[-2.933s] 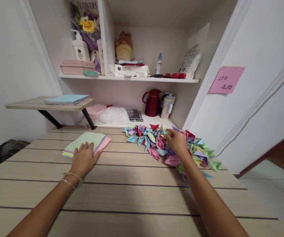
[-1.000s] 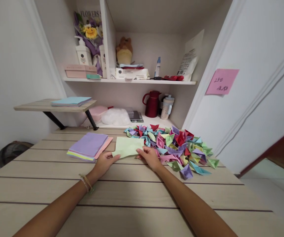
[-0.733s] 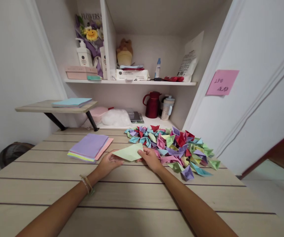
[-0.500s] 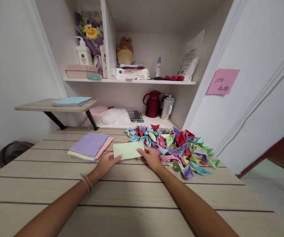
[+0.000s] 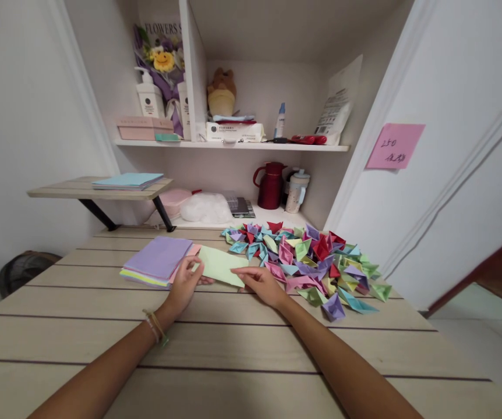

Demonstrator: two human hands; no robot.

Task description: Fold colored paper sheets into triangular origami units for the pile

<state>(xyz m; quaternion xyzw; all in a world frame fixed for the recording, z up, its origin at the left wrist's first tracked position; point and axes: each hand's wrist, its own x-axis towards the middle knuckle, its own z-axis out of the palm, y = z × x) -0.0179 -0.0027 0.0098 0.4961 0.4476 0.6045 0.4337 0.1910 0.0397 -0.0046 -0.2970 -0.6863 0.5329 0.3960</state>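
Note:
A pale green paper sheet (image 5: 218,265), folded in half, lies on the wooden table (image 5: 216,343) between my hands. My left hand (image 5: 184,283) pinches its left end, fingers closed on the paper. My right hand (image 5: 260,284) presses on its lower right edge with fingers curled over it. To the left lies a stack of coloured paper (image 5: 157,259) with a purple sheet on top. On the right sits a heap of several folded paper boats (image 5: 307,259) in many colours.
Behind the table a shelf (image 5: 233,145) holds bottles, a box and a plush toy. Below it stand a red kettle (image 5: 271,185) and a mug (image 5: 295,191). A small side shelf (image 5: 98,187) carries blue paper. A pink note (image 5: 394,145) sticks on the right wall.
My left hand took the green sheet off the stack, baring the purple one. Both hands folded the sheet in half; it now lies turned aslant, my left hand higher on its left end.

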